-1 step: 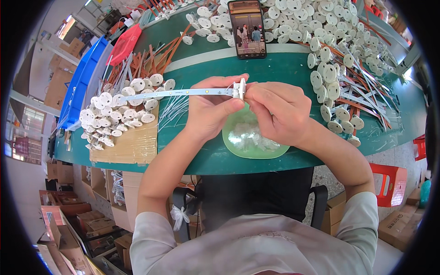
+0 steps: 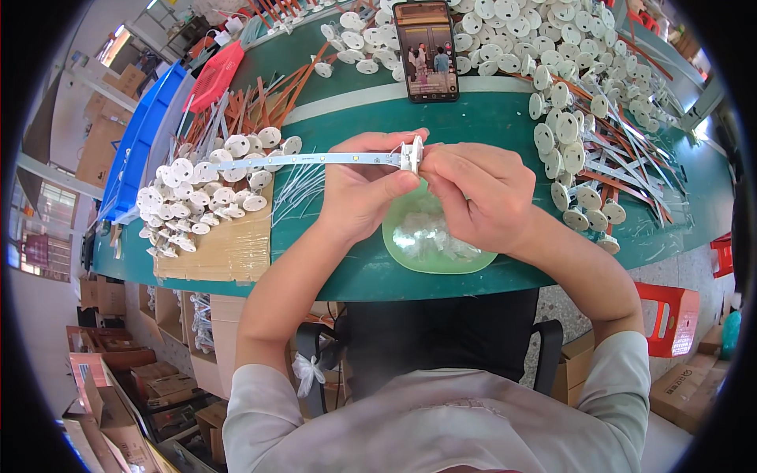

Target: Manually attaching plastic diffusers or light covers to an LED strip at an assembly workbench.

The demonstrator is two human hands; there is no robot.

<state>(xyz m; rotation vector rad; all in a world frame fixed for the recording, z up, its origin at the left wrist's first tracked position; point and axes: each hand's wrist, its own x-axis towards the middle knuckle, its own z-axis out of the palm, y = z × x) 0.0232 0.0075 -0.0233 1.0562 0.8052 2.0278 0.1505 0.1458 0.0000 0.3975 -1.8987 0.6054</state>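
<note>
A white round end cap (image 2: 410, 154) is gripped between the thumb and fingers of my left hand (image 2: 359, 193). From it a narrow LED strip (image 2: 300, 158) runs left, over a heap of similar white caps (image 2: 197, 189). My right hand (image 2: 489, 193) is closed in a pinch against the cap's right face; whatever sits between those fingertips is hidden. Below both hands stands a light green bowl (image 2: 430, 262) holding small clear pieces. Thin white wires (image 2: 300, 189) lie on the table left of my left wrist.
The green table (image 2: 339, 272) carries a phone (image 2: 426, 51) at the back, propped up and playing a video. Large piles of capped strips (image 2: 568, 142) fill the right side. At left are a cardboard sheet (image 2: 213, 264), a blue bin (image 2: 142, 150) and a red basket (image 2: 213, 75). A red stool (image 2: 669, 315) stands at right.
</note>
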